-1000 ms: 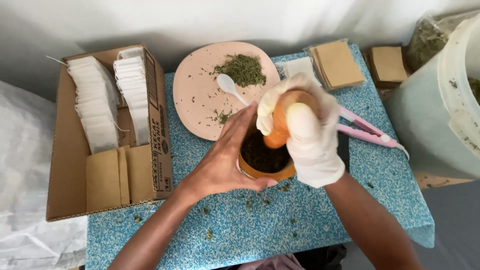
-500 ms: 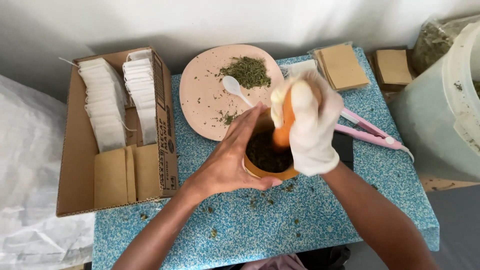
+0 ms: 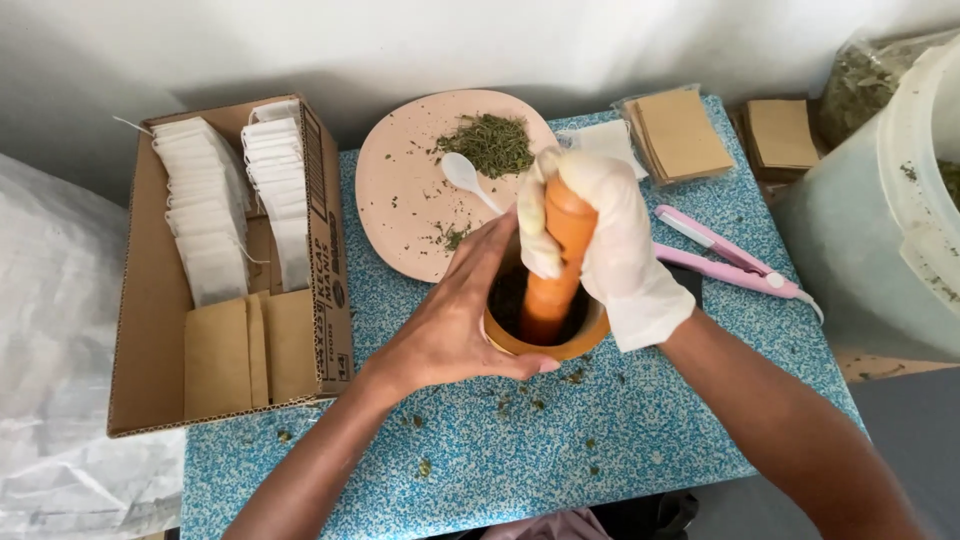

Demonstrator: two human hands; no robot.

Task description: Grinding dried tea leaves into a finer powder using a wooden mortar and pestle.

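Since the earlier frame, pestle [image 3: 556, 262] stands more upright. Gloved right hand [image 3: 610, 250] grips it closed; bare left hand [image 3: 455, 320] clasps mortar [image 3: 545, 345]. Grinding step: press downward next.

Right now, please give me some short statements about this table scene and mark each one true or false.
1. The right hand, in a white glove, grips the orange pestle. True.
2. The left hand is bare and holds the side of the wooden mortar. True.
3. The pink plate holds no herbs. False: a pile of dried green herbs lies on it.
4. The white spoon lies inside the cardboard box. False: it rests on the plate.
5. The cardboard box holds rows of white bags. True.
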